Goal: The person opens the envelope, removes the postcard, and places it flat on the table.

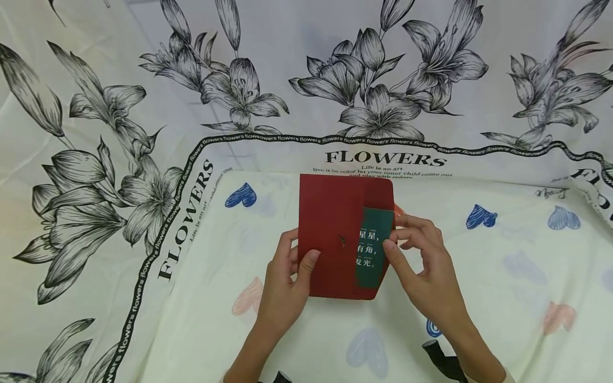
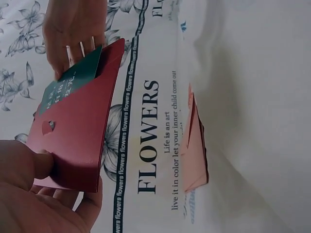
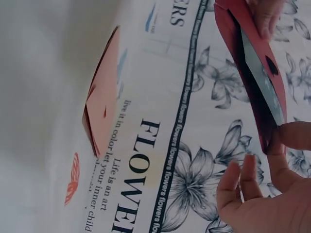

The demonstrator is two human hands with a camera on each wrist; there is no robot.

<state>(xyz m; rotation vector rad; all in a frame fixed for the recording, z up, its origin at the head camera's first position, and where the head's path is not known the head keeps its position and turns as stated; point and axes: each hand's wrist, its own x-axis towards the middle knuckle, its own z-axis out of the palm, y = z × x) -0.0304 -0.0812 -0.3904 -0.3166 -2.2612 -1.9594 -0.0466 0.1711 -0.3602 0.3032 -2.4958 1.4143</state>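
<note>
A red paper envelope (image 1: 330,234) is held up over the cloth, its opening facing right. Partly inside it lies a dark green card (image 1: 371,266) with white Chinese characters; its left part is hidden by the envelope's front. My left hand (image 1: 287,282) grips the envelope at its lower left, thumb on the front and fingers behind. At the opening, my right hand (image 1: 426,266) pinches the card's right edge between thumb and index finger. In the right wrist view the envelope's mouth (image 3: 243,63) gapes around the card, and the other fingers (image 3: 231,187) are spread apart from it.
Beneath the hands lies a pale cloth (image 1: 306,346) printed with hearts. Beyond it a white cloth (image 1: 268,154) carries black flower drawings and lettering. Dark pieces of wrist gear (image 1: 442,361) show near the wrists. Both wrist views include a pinkish angular shape (image 2: 195,150).
</note>
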